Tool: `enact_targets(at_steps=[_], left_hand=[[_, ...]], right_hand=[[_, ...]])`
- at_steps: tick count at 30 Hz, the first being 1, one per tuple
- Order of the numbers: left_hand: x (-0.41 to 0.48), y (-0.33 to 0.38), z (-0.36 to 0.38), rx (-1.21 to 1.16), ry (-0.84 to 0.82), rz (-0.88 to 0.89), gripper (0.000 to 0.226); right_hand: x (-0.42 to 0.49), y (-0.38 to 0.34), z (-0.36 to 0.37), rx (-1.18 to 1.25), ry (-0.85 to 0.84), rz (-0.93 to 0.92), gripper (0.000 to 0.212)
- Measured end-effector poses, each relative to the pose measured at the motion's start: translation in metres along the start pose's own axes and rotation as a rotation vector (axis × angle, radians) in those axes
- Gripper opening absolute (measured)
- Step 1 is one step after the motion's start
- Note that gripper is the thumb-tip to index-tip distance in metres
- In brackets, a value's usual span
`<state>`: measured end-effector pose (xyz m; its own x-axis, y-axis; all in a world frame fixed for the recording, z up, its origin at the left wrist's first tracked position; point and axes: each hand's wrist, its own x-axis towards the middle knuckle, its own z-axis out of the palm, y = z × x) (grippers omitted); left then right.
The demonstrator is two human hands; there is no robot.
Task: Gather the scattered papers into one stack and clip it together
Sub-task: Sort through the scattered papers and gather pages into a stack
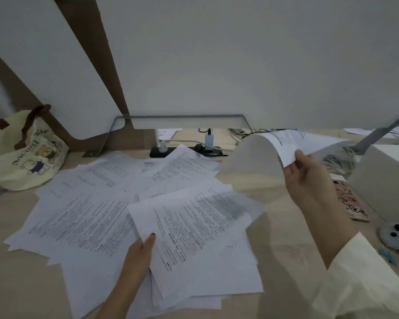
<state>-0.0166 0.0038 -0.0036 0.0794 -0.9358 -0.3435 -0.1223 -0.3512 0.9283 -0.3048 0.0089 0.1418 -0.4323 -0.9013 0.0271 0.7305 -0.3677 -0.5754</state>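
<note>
1 sheet (283,143) in right fingers (300,155); papers (194,226), left (137,256).

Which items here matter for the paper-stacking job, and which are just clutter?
Job: scattered papers; top sheet, gripped by left hand; curled sheet, held up by right hand. Small blue item by the phone may be a clip; too blurred to tell.
Lying about: tote bag; power strip; phone; cartoon-print case; white box.

It looks like an office desk (274,187): white partition panels (240,65) behind, a power strip (187,151) with plugged cables, printed papers (101,215) spread about.
</note>
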Motion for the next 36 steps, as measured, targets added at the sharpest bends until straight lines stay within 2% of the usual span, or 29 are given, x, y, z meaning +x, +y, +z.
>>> enact_targets(at_steps=[3, 6, 9, 12, 15, 17, 20, 24, 26, 27, 29, 32, 33, 35, 36], left_hand=[[0.001, 0.001, -0.001, -0.006, 0.005, -0.022, 0.039], [0.002, -0.001, -0.001, -0.019, 0.003, -0.025, 0.040], [0.001, 0.000, -0.001, -0.070, -0.013, -0.031, 0.042], [0.004, 0.005, 0.001, -0.147, 0.001, -0.074, 0.053], [0.004, 0.011, 0.003, -0.206, -0.003, -0.129, 0.067], [0.003, 0.014, 0.005, -0.228, -0.007, -0.125, 0.068], [0.002, 0.011, 0.003, -0.149, -0.022, -0.092, 0.059], [-0.001, 0.002, -0.005, -0.067, -0.102, -0.016, 0.029], [-0.001, -0.001, -0.007, -0.038, -0.117, 0.009, 0.028], [0.000, -0.002, -0.007, -0.041, -0.123, 0.010, 0.030], [0.000, 0.000, -0.008, -0.073, -0.143, 0.007, 0.030], [0.001, 0.003, -0.010, -0.121, -0.174, -0.026, 0.032], [0.001, 0.003, -0.010, -0.114, -0.181, -0.038, 0.033], [0.001, 0.003, -0.012, -0.095, -0.197, -0.036, 0.035], [0.001, 0.004, -0.012, -0.092, -0.204, -0.032, 0.036]], right_hand=[[-0.014, 0.001, 0.019, -0.020, -0.114, -0.034, 0.026], [-0.035, 0.023, 0.011, -0.193, -0.027, 0.009, 0.032], [-0.060, 0.068, -0.014, -0.353, 0.117, 0.196, 0.033], [-0.080, 0.111, -0.036, -0.462, 0.189, 0.389, 0.030], [-0.097, 0.141, -0.044, -0.565, 0.208, 0.550, 0.023], [-0.103, 0.152, -0.044, -0.598, 0.169, 0.610, 0.024], [-0.108, 0.158, -0.044, -0.668, 0.065, 0.696, 0.023], [-0.110, 0.156, -0.040, -0.734, -0.032, 0.855, 0.023], [-0.108, 0.146, -0.038, -0.795, -0.056, 0.875, 0.025], [-0.107, 0.138, -0.036, -0.833, -0.041, 0.853, 0.033], [-0.098, 0.119, -0.033, -1.024, -0.009, 0.676, 0.049], [-0.076, 0.096, -0.031, -1.456, -0.080, 0.133, 0.049], [-0.065, 0.093, -0.029, -1.575, -0.127, -0.034, 0.040], [-0.042, 0.094, -0.020, -1.789, -0.325, -0.214, 0.015], [-0.030, 0.099, -0.016, -1.915, -0.446, -0.234, 0.032]])
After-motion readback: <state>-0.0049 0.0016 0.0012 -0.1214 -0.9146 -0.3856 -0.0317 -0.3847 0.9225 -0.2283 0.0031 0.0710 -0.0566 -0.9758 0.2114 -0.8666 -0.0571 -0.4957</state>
